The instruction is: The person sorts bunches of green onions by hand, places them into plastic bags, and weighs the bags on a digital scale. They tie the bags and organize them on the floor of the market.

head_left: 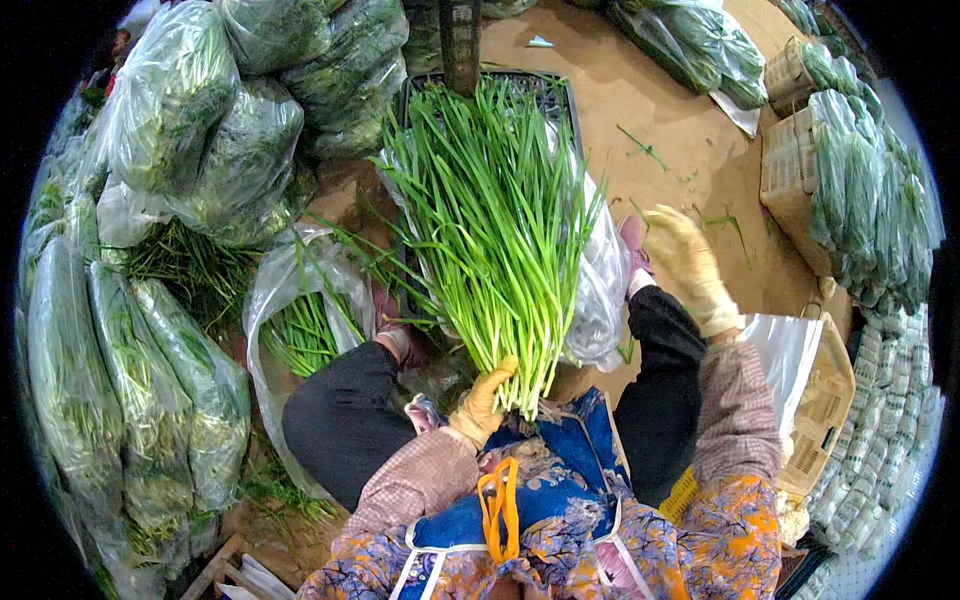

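Note:
My left hand (482, 402), in a yellow glove, grips the cut base of a big bunch of long green chives (495, 225) that fans up and away from my lap. A clear plastic bag (600, 290) lies behind and to the right of the bunch. My right hand (690, 265), also gloved in yellow, is raised to the right of that bag with fingers loosely spread and nothing in it. My knees in black trousers (340, 415) frame the bunch on both sides.
Many filled clear bags of greens (130, 400) pile up on the left and top left. A black crate (560, 95) sits behind the chives. Pale baskets holding bagged greens (850, 190) stand at right, and a stack of empty bags (790, 350) lies by my right arm.

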A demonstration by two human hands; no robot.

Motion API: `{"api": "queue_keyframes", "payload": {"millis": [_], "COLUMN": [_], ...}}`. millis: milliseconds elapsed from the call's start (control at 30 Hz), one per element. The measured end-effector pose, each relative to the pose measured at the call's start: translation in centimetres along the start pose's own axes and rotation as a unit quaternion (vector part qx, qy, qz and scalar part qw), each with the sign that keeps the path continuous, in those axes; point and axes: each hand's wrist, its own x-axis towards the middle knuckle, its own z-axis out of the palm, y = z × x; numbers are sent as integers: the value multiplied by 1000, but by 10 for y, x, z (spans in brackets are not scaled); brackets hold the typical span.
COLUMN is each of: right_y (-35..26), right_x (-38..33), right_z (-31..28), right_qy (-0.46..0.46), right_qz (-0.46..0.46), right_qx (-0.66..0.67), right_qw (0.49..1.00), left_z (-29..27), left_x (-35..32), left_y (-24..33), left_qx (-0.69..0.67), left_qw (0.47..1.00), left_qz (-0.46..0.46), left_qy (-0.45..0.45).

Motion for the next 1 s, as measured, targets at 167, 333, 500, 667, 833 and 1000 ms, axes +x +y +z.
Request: {"api": "queue_keyframes", "payload": {"millis": [167,333,500,667,833,1000], "right_y": [-95,-78,-93,-22,-95,-141], "right_x": [-1,5,-37,-89,-83,-92], "right_z": [58,53,-65,-14,85,94], "right_qy": [69,151,176,-67,-207,-80], "right_qz": [-134,-212,54,322,285,257], "right_qx": [-71,10,408,249,259,544], "right_qw": [986,965,894,911,899,795], "left_z": [9,12,11,10,29,42], "left_x": [-7,3,1,8,-4,-13], "left_y": [12,8,10,2,2,9], "left_qx": [14,68,53,106,306,414], "left_qw": [999,995,994,991,934,877], "left_qz": [-12,-5,-5,24,183,238], "left_qy": [-42,-76,-99,-82,-42,-47]}}
